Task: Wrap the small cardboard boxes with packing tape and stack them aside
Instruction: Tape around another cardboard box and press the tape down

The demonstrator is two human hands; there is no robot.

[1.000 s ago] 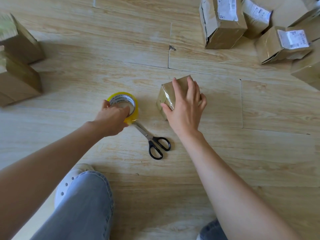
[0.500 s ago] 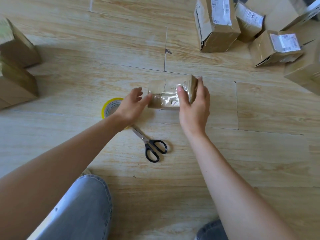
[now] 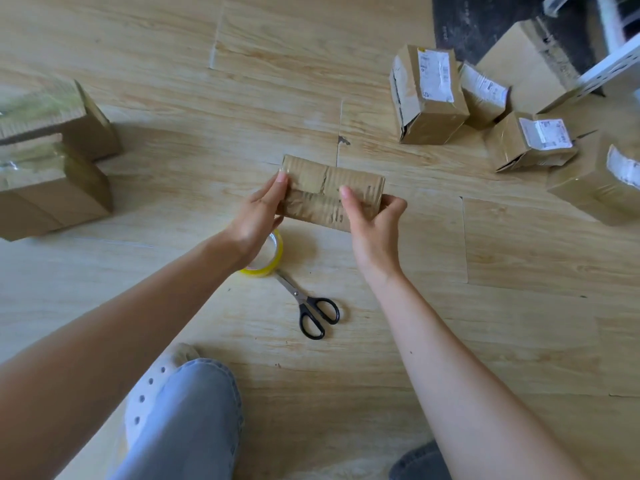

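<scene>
Cardboard box [image 3: 325,183] is held over the floor [image 3: 519,306] at centre view. Left hand [image 3: 258,216] and right hand [image 3: 372,225] each curl round one end, likely checking the taping. Tape roll [image 3: 275,259] lies just below.

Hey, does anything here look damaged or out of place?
Yes. The box held by the left hand and right hand has a crumpled, creased face. The labelled box at upper right is torn and gaping along its left side. A small chip marks the floor beyond it.
</scene>
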